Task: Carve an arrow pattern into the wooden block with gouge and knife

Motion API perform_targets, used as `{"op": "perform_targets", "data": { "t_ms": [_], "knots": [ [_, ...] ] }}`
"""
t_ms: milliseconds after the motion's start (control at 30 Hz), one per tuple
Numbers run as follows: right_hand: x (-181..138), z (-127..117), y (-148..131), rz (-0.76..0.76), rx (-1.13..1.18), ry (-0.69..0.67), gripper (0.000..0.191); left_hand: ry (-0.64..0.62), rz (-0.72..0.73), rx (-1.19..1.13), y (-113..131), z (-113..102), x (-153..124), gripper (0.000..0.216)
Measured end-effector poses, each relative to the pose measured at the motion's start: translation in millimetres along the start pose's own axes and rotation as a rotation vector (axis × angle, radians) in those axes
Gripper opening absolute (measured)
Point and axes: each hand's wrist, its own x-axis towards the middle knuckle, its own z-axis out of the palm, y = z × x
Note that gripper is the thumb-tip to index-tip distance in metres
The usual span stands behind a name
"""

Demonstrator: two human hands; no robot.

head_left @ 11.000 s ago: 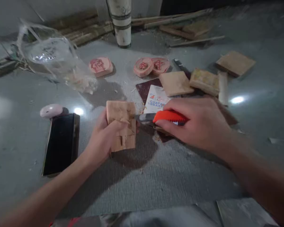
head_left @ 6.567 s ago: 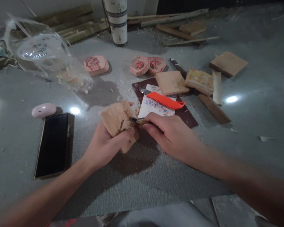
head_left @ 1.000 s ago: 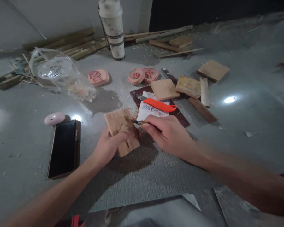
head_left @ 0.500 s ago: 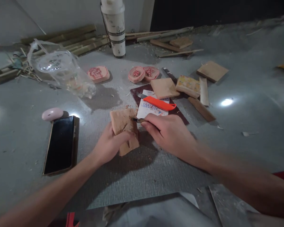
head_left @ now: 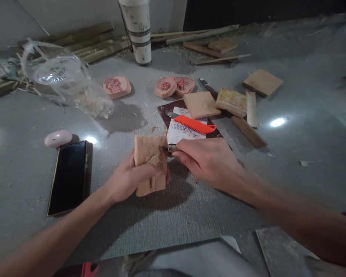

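My left hand [head_left: 129, 175] is wrapped round a small carved wood block [head_left: 145, 154], its thumb lying across the face. Cut grooves and a dark slit mark that face. A carving knife [head_left: 171, 149] with a short metal tip is pinched in my right hand [head_left: 206, 159]; its tip touches the block's upper right part. Most of the knife's handle is hidden by the fingers. Just beyond the right hand, an orange utility knife [head_left: 194, 125] lies on a white printed abrasive sheet [head_left: 175, 136].
On the left lie a black phone [head_left: 67, 179] and a pink oval case [head_left: 58, 138]. Farther back are a clear plastic bag [head_left: 72, 82], a white tumbler [head_left: 140, 36], red-marked wood slices [head_left: 117, 86], a square wood block [head_left: 262, 82] and a yellow-patterned block [head_left: 231, 102].
The wood block has turned slightly more upright in my left hand. The knife tip stays on its upper right part. The whole view has shifted a little.
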Motion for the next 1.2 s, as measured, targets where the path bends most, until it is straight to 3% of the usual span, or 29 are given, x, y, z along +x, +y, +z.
{"op": "perform_targets", "data": {
  "t_ms": [167, 333, 467, 667, 1200],
  "knots": [
    [7, -6, 1, -0.063, 0.153, -0.03, 0.049, -0.11, -0.062, 0.039, -1, -1, -2, 0.017],
    [10, -19, 5, -0.016, 0.188, 0.07, 0.041, -0.009, -0.015, -0.126, -8, -3, 4, 0.041],
    [10, -22, 12, 0.036, 0.158, 0.085, 0.037, 0.05, 0.0, -0.12, -11, -6, 5, 0.054],
    [10, -13, 5, 0.025, 0.215, -0.068, 0.033, 0.055, -0.016, -0.069, -15, -5, 1, 0.031],
    [3, -5, -5, 0.09, 0.083, -0.093, 0.045, 0.111, 0.006, 0.132, -13, 1, 2, 0.024]
  ]
}}
